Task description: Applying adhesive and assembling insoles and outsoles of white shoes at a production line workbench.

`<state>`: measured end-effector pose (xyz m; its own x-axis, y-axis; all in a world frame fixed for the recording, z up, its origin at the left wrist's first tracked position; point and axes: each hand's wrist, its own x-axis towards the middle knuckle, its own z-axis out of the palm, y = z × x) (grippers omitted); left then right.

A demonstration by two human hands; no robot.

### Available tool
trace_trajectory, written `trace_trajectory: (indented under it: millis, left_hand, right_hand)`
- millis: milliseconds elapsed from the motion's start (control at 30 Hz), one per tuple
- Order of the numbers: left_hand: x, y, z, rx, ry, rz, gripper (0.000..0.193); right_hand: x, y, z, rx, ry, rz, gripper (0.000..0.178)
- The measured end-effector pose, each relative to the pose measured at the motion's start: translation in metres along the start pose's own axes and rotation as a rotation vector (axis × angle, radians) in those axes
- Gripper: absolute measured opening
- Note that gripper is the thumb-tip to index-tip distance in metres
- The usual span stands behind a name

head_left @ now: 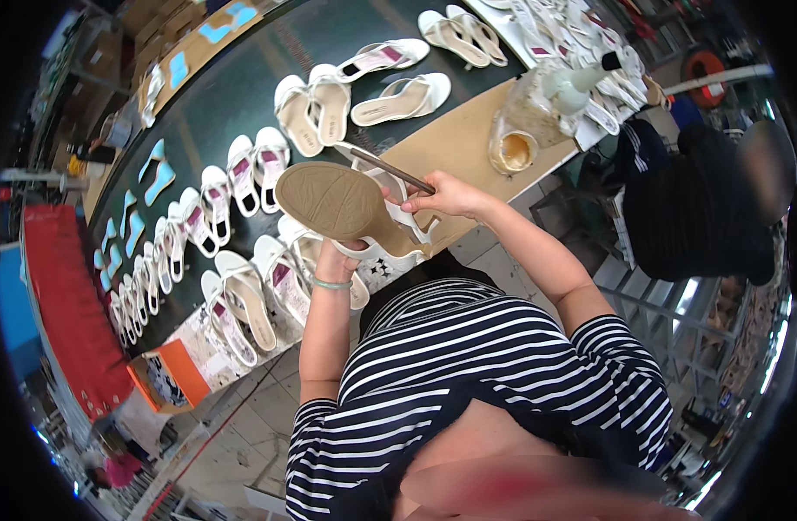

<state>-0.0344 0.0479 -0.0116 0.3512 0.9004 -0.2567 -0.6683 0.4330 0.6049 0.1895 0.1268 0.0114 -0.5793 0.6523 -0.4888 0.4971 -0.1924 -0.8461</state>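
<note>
My left hand (343, 255), with a pale green bangle at its wrist, is closed around a white heeled sandal (329, 201). The sandal is turned over, so its tan patterned sole faces up and its heel points toward my right side. In my right hand (449, 194) is a slim brush (390, 168) with a brown handle, pinched between the fingers. Its pale end points away to the left, beyond the sandal's toe. The right fingertips are close beside the sandal's white straps; whether they touch them I cannot tell.
Rows of white sandals (244, 174) line the dark green table (242, 91). A cut plastic container (511, 154) with amber residue stands at the right edge, near a pale black-capped bottle (581, 85). An orange box (184, 372) sits front left. Another person (698, 204) is at right.
</note>
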Motion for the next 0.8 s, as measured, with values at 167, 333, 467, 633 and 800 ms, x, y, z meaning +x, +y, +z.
trace_trajectory:
  millis: [167,333,467,633,800]
  left_hand:
    - [0.013,-0.007,0.027,-0.151,-0.097,-0.028,0.059]
    - [0.037,-0.03,0.003,-0.226,0.046,-0.21,0.044]
    - [0.041,-0.064,-0.011,-0.248,0.017,-0.212,0.045]
    - [0.042,-0.052,0.014,-0.262,0.118,-0.208,0.044]
    - [0.018,-0.015,-0.001,0.402,0.546,-0.029,0.031]
  right_hand:
    - [-0.017,0.032,-0.028,0.575,-0.161,0.234,0.044]
    - [-0.008,0.079,-0.036,0.528,-0.158,0.204,0.046]
    - [-0.002,0.086,-0.029,0.454,-0.133,0.285,0.042]
    - [0.023,0.145,-0.012,0.287,0.079,-0.036,0.033]
    - [0.01,0.13,-0.037,0.297,0.213,0.257,0.042]
